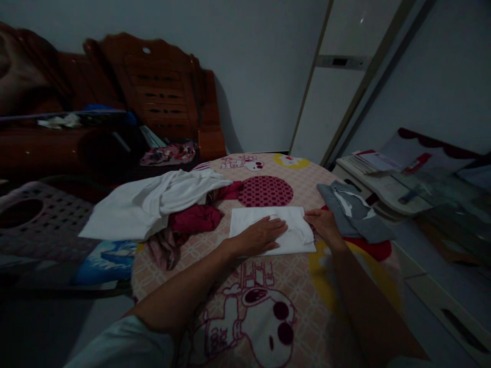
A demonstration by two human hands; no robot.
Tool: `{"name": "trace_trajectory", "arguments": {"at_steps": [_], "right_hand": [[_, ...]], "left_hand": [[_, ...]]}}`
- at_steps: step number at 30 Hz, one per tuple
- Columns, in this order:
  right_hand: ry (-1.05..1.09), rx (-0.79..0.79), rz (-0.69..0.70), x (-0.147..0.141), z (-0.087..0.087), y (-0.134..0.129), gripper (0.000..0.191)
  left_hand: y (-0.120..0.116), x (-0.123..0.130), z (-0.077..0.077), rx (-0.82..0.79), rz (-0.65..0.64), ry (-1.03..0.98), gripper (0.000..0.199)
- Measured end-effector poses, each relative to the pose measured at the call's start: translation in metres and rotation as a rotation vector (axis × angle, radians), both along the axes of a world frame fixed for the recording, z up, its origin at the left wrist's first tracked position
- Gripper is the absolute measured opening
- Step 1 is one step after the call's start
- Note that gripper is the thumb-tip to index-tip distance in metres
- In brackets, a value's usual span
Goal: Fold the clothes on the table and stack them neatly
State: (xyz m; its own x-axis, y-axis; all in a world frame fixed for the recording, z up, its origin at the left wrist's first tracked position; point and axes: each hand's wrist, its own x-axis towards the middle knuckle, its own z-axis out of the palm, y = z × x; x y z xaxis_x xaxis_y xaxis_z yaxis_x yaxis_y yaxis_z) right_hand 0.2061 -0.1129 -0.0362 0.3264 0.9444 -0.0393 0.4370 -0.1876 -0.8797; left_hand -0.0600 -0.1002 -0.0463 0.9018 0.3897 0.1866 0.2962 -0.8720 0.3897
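A white garment (245, 221), folded into a rectangle, lies on the round table. My left hand (264, 232) rests flat on its middle, fingers stretched out to the right. At the garment's right edge, my right hand (321, 223) pinches the cloth between thumb and fingers. Just beyond that hand is a folded grey garment (351, 214) with a white strip, lying on a red cloth (378, 249). To the left, a loose heap of white clothing (153, 202) covers part of a dark red garment (197, 219).
A patterned tablecloth (245, 306) with cartoon dogs covers the table. Behind on the left stand carved wooden seats (161, 97). A tall white appliance (330, 97) is at the back, and a low cabinet with papers (374, 161) stands at the right.
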Motion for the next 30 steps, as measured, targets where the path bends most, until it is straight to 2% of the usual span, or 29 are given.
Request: {"name": "trace_trajectory", "arguments": {"at_steps": [4,9,14,18,21,26,30], "right_hand": [[-0.086,-0.035,0.001,0.0,-0.003,0.002,0.026],[-0.128,0.037,0.042,0.002,-0.006,0.004,0.017],[-0.092,0.07,0.014,0.003,-0.006,0.004,0.018],[-0.106,0.076,0.138,0.005,-0.008,0.003,0.024],[-0.174,0.115,0.196,0.007,-0.01,0.004,0.023],[-0.266,0.146,0.203,0.008,-0.012,0.005,0.019],[-0.329,0.244,0.099,0.003,-0.009,0.003,0.021]], "left_hand": [[0.0,0.0,-0.004,0.021,-0.004,0.026,0.058],[0.0,-0.003,0.001,-0.002,-0.006,0.018,0.057],[-0.002,-0.003,0.003,-0.063,0.009,-0.094,0.05],[-0.001,-0.003,0.005,-0.125,0.069,-0.241,0.037],[-0.001,-0.002,0.007,-0.126,0.046,-0.262,0.032],[-0.001,-0.004,0.008,-0.147,0.02,-0.274,0.03],[0.0,-0.008,0.009,-0.143,0.072,-0.31,0.037]]}}
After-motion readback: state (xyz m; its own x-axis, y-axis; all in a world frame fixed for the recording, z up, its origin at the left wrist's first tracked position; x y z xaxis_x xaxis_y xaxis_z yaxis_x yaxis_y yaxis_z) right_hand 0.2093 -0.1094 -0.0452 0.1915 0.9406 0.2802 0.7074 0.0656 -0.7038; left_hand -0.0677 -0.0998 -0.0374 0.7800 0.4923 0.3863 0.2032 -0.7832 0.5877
